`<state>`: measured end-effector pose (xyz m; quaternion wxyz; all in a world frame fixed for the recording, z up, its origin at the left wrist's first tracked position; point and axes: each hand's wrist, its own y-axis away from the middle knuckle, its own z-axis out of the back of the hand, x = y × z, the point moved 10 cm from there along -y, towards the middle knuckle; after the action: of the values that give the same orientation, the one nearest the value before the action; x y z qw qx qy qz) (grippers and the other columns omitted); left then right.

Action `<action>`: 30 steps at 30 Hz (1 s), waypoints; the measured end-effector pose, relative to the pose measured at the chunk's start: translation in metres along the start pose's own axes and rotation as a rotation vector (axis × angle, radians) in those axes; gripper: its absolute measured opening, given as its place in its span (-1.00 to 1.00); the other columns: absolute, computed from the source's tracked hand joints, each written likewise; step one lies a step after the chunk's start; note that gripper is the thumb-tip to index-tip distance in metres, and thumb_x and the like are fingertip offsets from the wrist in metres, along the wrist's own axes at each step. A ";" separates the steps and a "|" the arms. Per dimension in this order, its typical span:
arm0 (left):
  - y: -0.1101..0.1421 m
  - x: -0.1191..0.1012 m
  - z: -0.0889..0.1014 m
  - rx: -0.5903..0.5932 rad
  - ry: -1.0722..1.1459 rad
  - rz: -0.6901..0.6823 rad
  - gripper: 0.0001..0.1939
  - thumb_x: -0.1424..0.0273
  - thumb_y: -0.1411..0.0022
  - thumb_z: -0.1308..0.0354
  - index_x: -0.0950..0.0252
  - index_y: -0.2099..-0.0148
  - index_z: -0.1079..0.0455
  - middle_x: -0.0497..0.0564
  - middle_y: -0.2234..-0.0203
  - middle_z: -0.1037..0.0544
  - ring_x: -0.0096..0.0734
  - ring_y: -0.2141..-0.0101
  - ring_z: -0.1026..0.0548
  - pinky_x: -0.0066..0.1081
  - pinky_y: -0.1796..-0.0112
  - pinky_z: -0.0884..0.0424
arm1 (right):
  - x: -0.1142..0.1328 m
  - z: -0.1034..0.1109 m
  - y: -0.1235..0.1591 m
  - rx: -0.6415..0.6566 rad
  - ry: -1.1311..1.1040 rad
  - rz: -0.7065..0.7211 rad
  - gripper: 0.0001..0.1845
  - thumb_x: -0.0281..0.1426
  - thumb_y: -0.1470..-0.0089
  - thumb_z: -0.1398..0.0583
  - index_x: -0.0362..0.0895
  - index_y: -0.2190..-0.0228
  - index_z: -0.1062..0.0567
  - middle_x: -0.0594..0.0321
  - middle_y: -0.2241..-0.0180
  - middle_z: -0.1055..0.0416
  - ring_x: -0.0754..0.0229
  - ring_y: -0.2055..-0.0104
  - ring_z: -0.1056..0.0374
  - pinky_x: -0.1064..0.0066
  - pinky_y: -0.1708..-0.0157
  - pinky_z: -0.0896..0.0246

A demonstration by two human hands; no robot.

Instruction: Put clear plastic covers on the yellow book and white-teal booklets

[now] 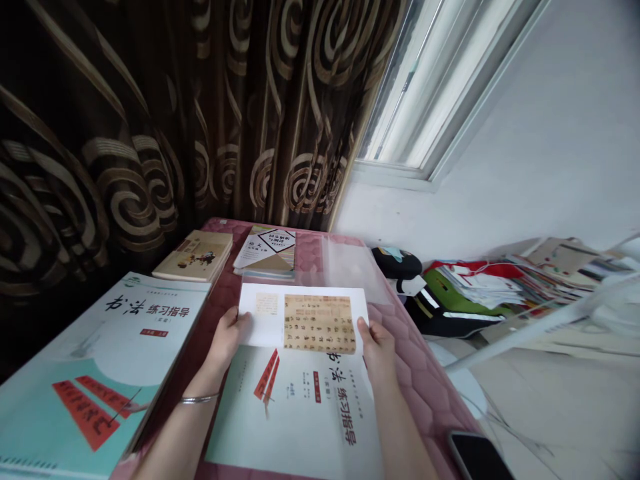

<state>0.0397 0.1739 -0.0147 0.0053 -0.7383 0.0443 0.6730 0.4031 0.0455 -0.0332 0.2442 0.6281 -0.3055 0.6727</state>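
A white page printed with a tan calligraphy picture (320,324) is held between my two hands. My left hand (231,333) pinches its left edge, and my right hand (375,340) grips the right edge, thumb on top. Directly below it, nearer to me, lies a green-and-white calligraphy workbook cover (295,427), turned sideways, with red banners and black characters. Whether the page is a folded-over part of that cover or a separate sheet, I cannot tell. A silver bracelet (200,399) circles my left wrist.
Left on the pink quilted table (420,373) lies a stack of similar calligraphy workbooks (110,373). Behind are tan books (195,257), a booklet pile (267,250) and clear plastic film (350,263). A phone (477,457) sits at the near right. Bags and papers (465,293) lie beyond the table.
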 end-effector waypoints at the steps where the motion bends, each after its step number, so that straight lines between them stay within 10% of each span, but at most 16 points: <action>1: -0.001 0.001 0.001 -0.007 -0.013 -0.008 -0.56 0.08 0.16 -0.33 0.35 0.37 -0.41 0.04 0.46 -0.55 -0.33 0.45 -0.44 -0.42 0.42 -0.34 | -0.001 -0.001 0.001 0.008 -0.027 -0.017 -0.49 0.09 0.14 -0.32 -0.12 0.53 -0.45 0.33 0.62 -0.38 0.22 0.57 -0.24 0.42 0.60 -0.15; 30: -0.003 -0.001 0.003 -0.019 -0.074 -0.043 -0.53 0.01 0.10 -0.28 0.34 0.37 -0.41 0.01 0.48 -0.52 -0.29 0.41 -0.44 -0.40 0.38 -0.32 | 0.017 -0.006 0.009 0.006 -0.039 -0.051 -0.52 0.06 0.19 -0.34 -0.12 0.53 -0.49 0.36 0.68 -0.33 0.19 0.61 -0.24 0.38 0.63 -0.14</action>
<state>0.0371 0.1773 -0.0143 0.0143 -0.7135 0.0220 0.7001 0.3905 0.0427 -0.0174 0.2535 0.6495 -0.2920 0.6547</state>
